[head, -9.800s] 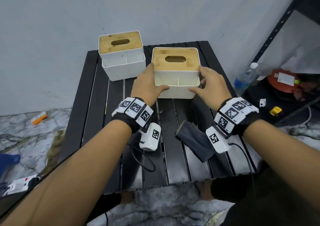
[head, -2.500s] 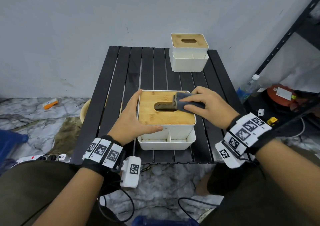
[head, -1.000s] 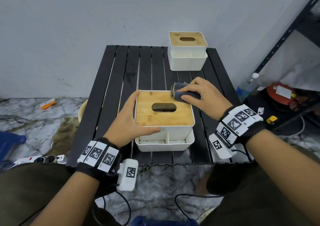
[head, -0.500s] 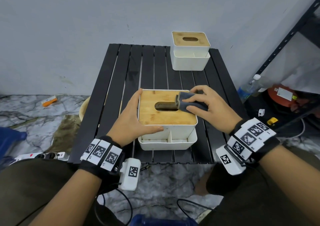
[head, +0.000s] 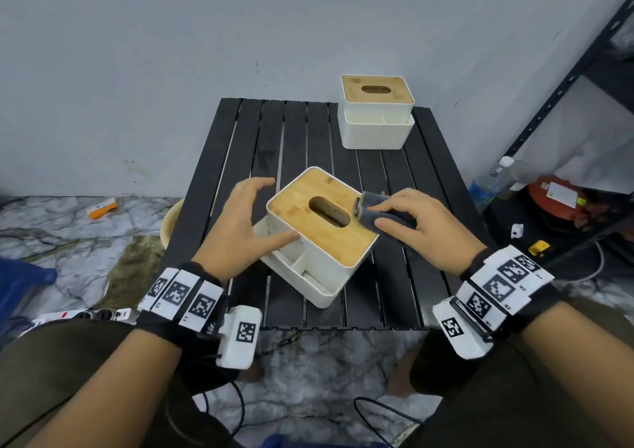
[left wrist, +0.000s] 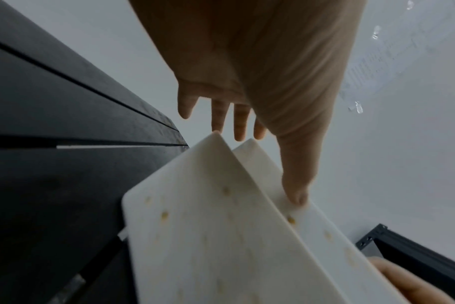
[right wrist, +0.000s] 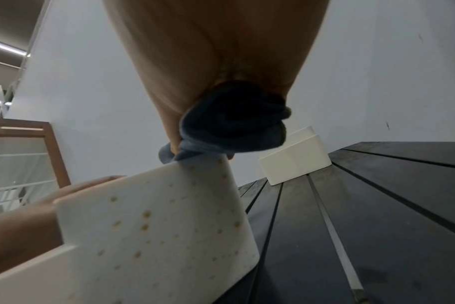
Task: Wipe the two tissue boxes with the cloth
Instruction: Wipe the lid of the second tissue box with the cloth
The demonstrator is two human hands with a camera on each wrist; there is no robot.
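Observation:
The near tissue box [head: 319, 238], white with a bamboo lid and a front tray, sits skewed on the black slatted table [head: 298, 139]. My left hand [head: 266, 209] is at its left corner with the fingers spread straight. Its thumb [left wrist: 296, 195] touches the white side wall. My right hand [head: 394, 216] grips the bunched dark grey cloth [head: 368, 204] and presses it on the lid's right edge beside the slot. In the right wrist view the cloth [right wrist: 234, 123] fills the palm above the box's speckled wall [right wrist: 156, 236]. The second box [head: 375, 111] stands at the table's far right.
A black metal rack [head: 562, 80] rises on the right, with a plastic bottle [head: 490, 181] and a red container [head: 559, 197] on the floor by it. Left of the table are a round basin [head: 169, 221] and a power strip [head: 85, 315]. Cables trail below my wrists.
The near box has turned from square with the table to a diagonal. My left hand has let go of its side and spread its fingers; the cloth stays on the lid's right part.

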